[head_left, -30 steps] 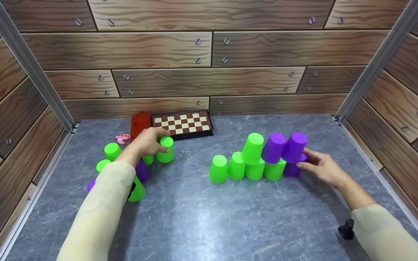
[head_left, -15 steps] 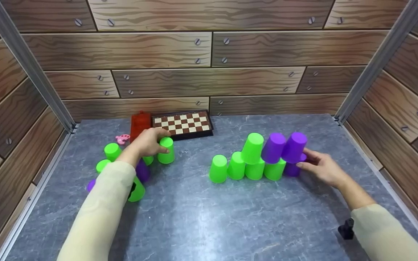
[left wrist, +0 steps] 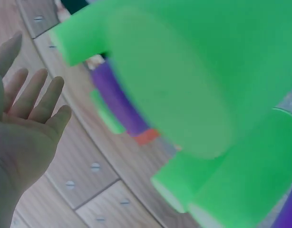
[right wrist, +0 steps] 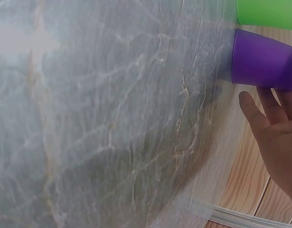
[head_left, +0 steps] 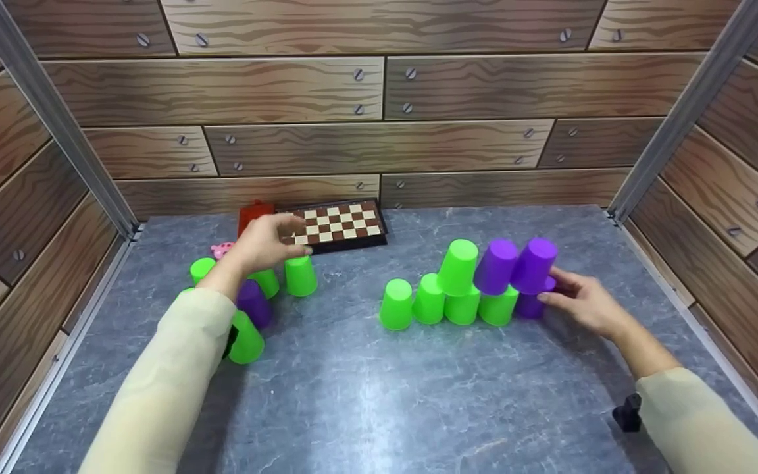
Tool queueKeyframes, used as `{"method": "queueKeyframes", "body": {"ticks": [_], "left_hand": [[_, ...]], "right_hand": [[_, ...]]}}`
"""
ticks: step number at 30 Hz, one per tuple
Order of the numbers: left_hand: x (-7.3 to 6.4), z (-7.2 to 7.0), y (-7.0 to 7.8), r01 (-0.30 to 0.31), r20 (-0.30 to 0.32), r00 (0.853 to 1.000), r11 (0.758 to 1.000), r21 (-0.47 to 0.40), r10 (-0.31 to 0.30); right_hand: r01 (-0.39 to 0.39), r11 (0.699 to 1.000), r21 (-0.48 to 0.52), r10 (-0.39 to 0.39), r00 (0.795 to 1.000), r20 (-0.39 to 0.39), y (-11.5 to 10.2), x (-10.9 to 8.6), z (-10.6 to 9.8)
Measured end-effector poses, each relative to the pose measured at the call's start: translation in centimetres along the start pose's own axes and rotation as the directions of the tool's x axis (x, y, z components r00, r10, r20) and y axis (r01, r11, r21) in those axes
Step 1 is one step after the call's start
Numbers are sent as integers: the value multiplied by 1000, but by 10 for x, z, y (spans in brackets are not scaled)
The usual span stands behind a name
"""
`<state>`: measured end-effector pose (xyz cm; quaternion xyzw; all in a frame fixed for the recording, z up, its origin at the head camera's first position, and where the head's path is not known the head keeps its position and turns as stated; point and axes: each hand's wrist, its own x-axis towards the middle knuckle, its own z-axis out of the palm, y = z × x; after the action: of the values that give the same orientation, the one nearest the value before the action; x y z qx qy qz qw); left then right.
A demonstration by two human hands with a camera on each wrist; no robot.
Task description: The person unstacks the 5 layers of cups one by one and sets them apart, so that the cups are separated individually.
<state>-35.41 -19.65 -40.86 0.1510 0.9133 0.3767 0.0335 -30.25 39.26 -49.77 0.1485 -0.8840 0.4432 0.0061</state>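
Observation:
My left hand [head_left: 264, 243] hovers just over an upside-down green cup [head_left: 301, 280] at the back left, thumb and fingers spread apart. In the left wrist view its fingers are extended, away from a large green cup [left wrist: 241, 57] near the camera. At the right, the thumb and fingers of my right hand [head_left: 586, 303] hold the sides of a purple cup [head_left: 530, 307], the end cup of a bottom row. On that row stand a green cup [head_left: 458, 266] and two purple cups, one in the middle [head_left: 496, 266] and one above my right hand [head_left: 534, 265].
A loose group of green cups and a purple cup [head_left: 254, 304] lies around and under my left forearm, partly hidden. Behind are a checkered board [head_left: 339, 224], a red pouch [head_left: 254, 212] and a small pink item [head_left: 222, 250]. Wood-patterned walls enclose the table.
My left hand has let go of the green cup and risen up and slightly left, leaving the cup standing on the table. My right hand and the stacked cups stay in place.

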Motion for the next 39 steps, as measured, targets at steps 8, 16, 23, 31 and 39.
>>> {"method": "queueKeyframes", "body": {"ticks": [8,16,23,31,39], "left_hand": [[-5,10,55,-127,-84,989,991,-50,122],[1,55,113,-238,-45,971,961,-143,234],[9,101,147,-249,-5,968,954,-170,251],[22,147,158,-252,-32,968,949,-191,251],[31,171,150,-239,-62,971,928,-287,231]], "right_hand": [[-17,999,-30,17,1000,3,-2,-1,-1],[-22,999,-25,22,1000,6,0,-1,-1],[-23,1000,2,23,1000,14,1,-1,-1],[-23,1000,-19,23,1000,6,0,-1,-1],[-34,999,-20,34,999,9,1,-1,-1]]}}
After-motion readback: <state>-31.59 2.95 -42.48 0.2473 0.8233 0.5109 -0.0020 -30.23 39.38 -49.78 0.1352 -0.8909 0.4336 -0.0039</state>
